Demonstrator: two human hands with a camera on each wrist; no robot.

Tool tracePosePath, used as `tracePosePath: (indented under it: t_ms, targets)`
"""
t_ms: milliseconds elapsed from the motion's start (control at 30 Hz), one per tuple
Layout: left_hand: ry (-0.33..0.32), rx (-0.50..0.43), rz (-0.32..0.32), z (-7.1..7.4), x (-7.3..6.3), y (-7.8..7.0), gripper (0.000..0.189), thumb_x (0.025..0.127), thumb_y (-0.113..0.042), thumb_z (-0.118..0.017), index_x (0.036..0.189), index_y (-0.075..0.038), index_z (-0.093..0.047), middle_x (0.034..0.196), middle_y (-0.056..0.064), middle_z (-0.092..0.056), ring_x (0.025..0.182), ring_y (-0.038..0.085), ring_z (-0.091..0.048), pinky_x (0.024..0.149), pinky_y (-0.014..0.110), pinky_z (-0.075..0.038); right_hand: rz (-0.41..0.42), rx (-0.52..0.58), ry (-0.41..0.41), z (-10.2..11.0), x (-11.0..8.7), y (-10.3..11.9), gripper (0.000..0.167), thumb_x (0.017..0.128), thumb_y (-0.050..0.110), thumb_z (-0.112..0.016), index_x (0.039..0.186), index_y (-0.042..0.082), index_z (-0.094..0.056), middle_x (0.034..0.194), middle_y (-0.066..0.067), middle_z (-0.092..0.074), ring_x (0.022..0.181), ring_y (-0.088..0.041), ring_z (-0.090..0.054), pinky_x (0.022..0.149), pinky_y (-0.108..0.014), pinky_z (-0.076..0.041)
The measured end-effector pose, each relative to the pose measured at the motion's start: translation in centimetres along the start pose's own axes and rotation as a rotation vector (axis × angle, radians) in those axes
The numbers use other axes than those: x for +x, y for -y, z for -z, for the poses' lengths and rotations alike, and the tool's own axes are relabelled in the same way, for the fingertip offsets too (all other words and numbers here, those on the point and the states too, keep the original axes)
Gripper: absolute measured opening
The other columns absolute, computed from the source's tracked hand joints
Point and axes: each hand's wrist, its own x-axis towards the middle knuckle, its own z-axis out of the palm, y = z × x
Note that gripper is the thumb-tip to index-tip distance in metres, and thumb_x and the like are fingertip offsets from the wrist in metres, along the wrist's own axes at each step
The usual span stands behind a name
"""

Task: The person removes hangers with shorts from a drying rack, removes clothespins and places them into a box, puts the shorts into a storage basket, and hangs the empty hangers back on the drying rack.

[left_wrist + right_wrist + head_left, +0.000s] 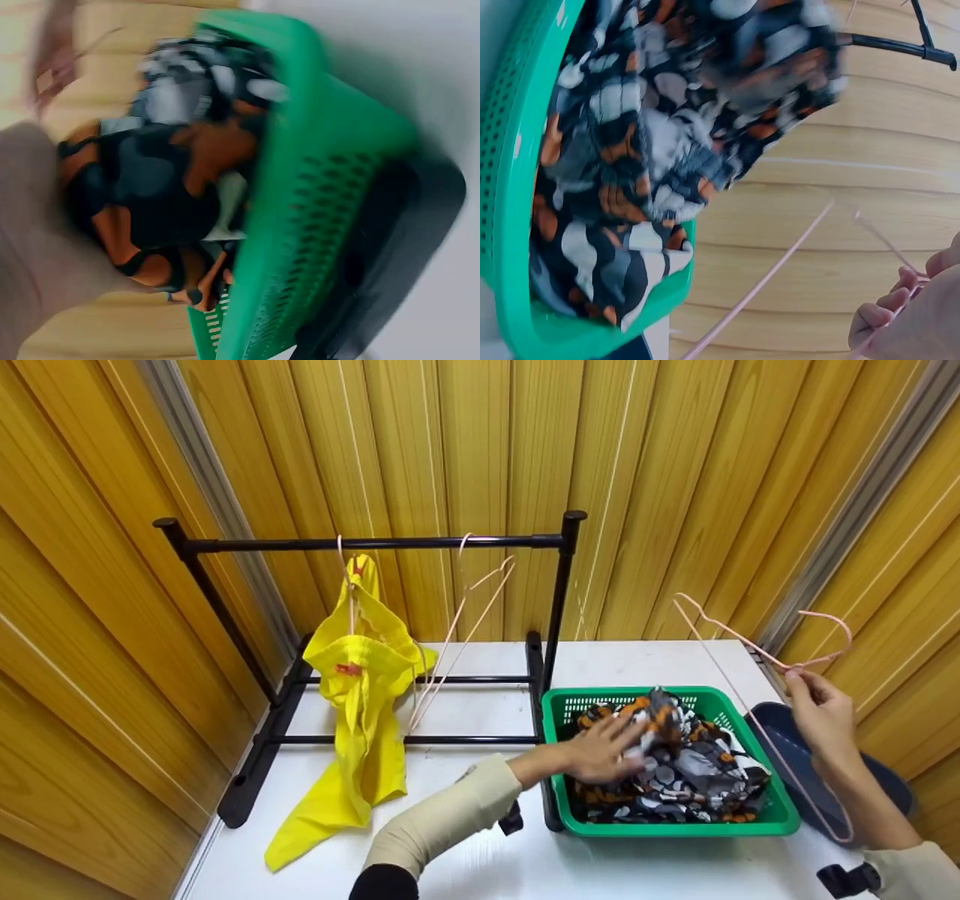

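My left hand (604, 751) reaches over the green basket (679, 830), its fingers spread against a patterned cloth (694, 769) in black, white, grey and orange. Part of that cloth bulges up in a blur beside the fingers. The left wrist view has the cloth (172, 180) bunched in front of the palm, with the fingers hidden behind it. To the right of the basket, my right hand (823, 716) pinches a pink wire hanger (739, 637) just below its hook. The hanger is raised, and its long lower bar slants down past the basket's right rim.
A black clothes rack (420, 542) stands left of the basket. From its bar hang a yellow garment (360, 690) on a hanger and a bare pink hanger (455, 622). Partly behind the right forearm lies a dark blue basin (787, 727). Wood-patterned walls (480, 442) enclose the white table (480, 825).
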Motion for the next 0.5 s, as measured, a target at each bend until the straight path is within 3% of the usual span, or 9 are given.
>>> tracePosePath:
  t_ms: [67, 100, 167, 267, 367, 500]
  targets:
    - [0.176, 0.226, 0.059, -1.4, -0.2, -0.4, 0.065, 0.107, -0.059, -0.024, 0.159, -0.048, 0.014, 0.171, -0.01, 0.018, 0.161, 0.018, 0.009, 0.129, 0.044, -0.015, -0.015, 0.05, 0.033, -0.4, -0.2, 0.3, 0.029, 0.104, 0.024, -0.055, 0.089, 0.047, -0.064, 0.078, 0.029, -0.061, 0.076, 0.008, -0.052, 0.066, -0.008, -0.041]
    - [0.232, 0.332, 0.087, -1.9, -0.3, -0.6, 0.066, 0.106, -0.061, -0.026, 0.156, -0.052, 0.017, 0.17, -0.013, 0.02, 0.16, 0.016, 0.011, 0.129, 0.041, -0.015, -0.025, 0.081, 0.05, -0.6, -0.4, 0.4, 0.028, 0.104, 0.024, -0.056, 0.089, 0.045, -0.066, 0.077, 0.027, -0.061, 0.074, 0.007, -0.052, 0.064, -0.008, -0.041]
    - [0.285, 0.536, 0.122, -2.8, -0.4, -0.9, 0.068, 0.104, -0.064, -0.027, 0.152, -0.057, 0.021, 0.17, -0.016, 0.021, 0.16, 0.011, 0.012, 0.129, 0.035, -0.015, -0.03, 0.118, 0.098, -1.0, -0.7, 0.8, 0.024, 0.104, 0.023, -0.057, 0.093, 0.041, -0.067, 0.076, 0.023, -0.062, 0.07, 0.004, -0.05, 0.06, -0.012, -0.039]
    - [0.286, 0.71, 0.132, -3.6, -0.7, -1.3, 0.069, 0.102, -0.069, -0.025, 0.153, -0.056, 0.02, 0.171, -0.016, 0.016, 0.16, 0.01, 0.006, 0.128, 0.031, -0.019, -0.013, 0.113, 0.169, -1.4, -1.2, 1.2, 0.015, 0.105, 0.027, -0.056, 0.1, 0.037, -0.067, 0.079, 0.02, -0.062, 0.069, 0.001, -0.048, 0.059, -0.014, -0.039]
    - [0.282, 0.698, 0.089, -3.4, -1.4, -1.4, 0.065, 0.102, -0.07, -0.023, 0.157, -0.054, 0.009, 0.172, -0.015, 0.01, 0.161, 0.01, 0.001, 0.127, 0.032, -0.021, 0.008, 0.128, 0.224, -1.7, -1.7, 1.4, 0.012, 0.105, 0.03, -0.056, 0.105, 0.033, -0.067, 0.082, 0.019, -0.063, 0.073, -0.001, -0.049, 0.061, -0.016, -0.04]
    - [0.328, 0.514, -0.048, -0.8, -3.3, -0.9, 0.054, 0.107, -0.059, -0.026, 0.159, -0.048, -0.019, 0.172, -0.016, -0.01, 0.159, 0.007, -0.012, 0.127, 0.031, -0.022, 0.043, 0.153, 0.262, -1.9, -2.2, 1.2, 0.017, 0.105, 0.031, -0.056, 0.108, 0.024, -0.072, 0.08, 0.013, -0.061, 0.069, -0.008, -0.045, 0.058, -0.021, -0.035]
